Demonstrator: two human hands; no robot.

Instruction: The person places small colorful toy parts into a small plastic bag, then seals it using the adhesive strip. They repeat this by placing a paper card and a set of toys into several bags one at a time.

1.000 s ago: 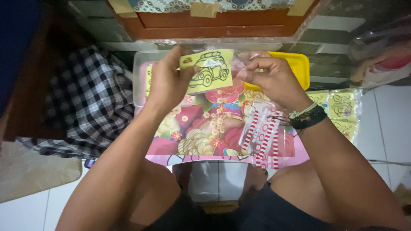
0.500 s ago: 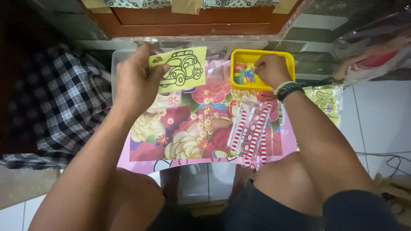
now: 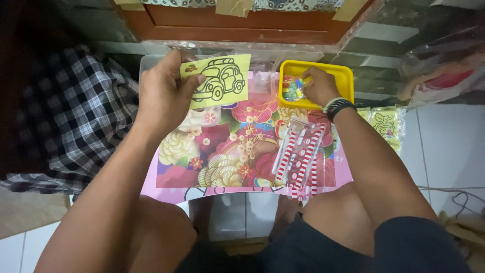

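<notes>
Upper middle of the frame, our left hand (image 3: 164, 96) pinches a yellow car card (image 3: 220, 78); our right hand (image 3: 318, 86) reaches into the yellow tray (image 3: 343, 76), grip unclear.

Single head-worn view, looking steeply down, close over a small floral table (image 3: 242, 151), lap below

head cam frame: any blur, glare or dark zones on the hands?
Head view: left hand and the yellow car card are sharp and evenly lit; right hand in the yellow tray is slightly soft; glare on the clear packets; left edge by the checked cloth is dark.
</notes>
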